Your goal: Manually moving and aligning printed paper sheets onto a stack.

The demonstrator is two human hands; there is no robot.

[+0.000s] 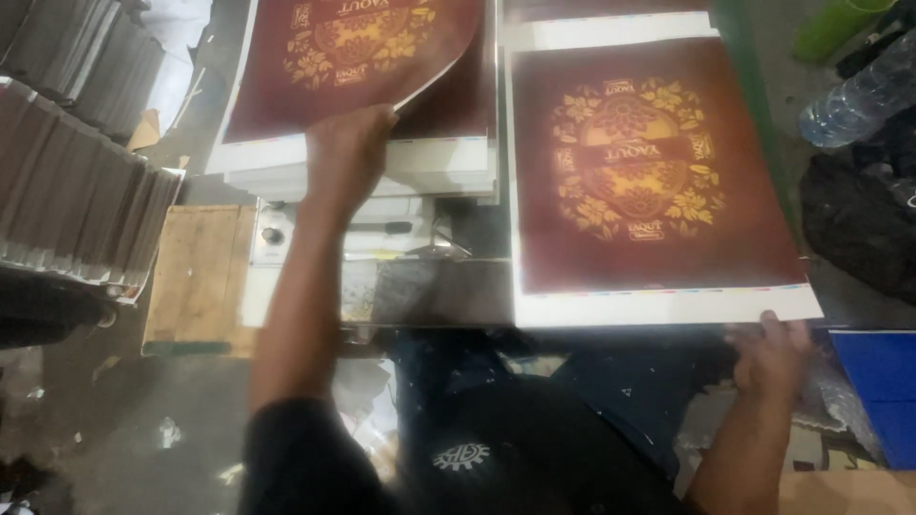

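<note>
My left hand (pixel 345 153) grips the near edge of a dark red printed sheet (pixel 353 67) with a gold flower design, lifting and curling it above a stack of similar sheets (pixel 429 162) at the upper left. A second dark red sheet (pixel 649 181) with the same gold ornament lies flat on the right. My right hand (pixel 771 353) rests at that sheet's near right corner, fingers touching its white margin.
Tall stacks of grey board edges (pixel 76 181) stand at the left. A wooden pallet (pixel 196 277) lies on the floor below the left stack. A plastic water bottle (pixel 859 95) and a dark bag (pixel 859 229) sit at the right, a blue panel (pixel 883 381) below them.
</note>
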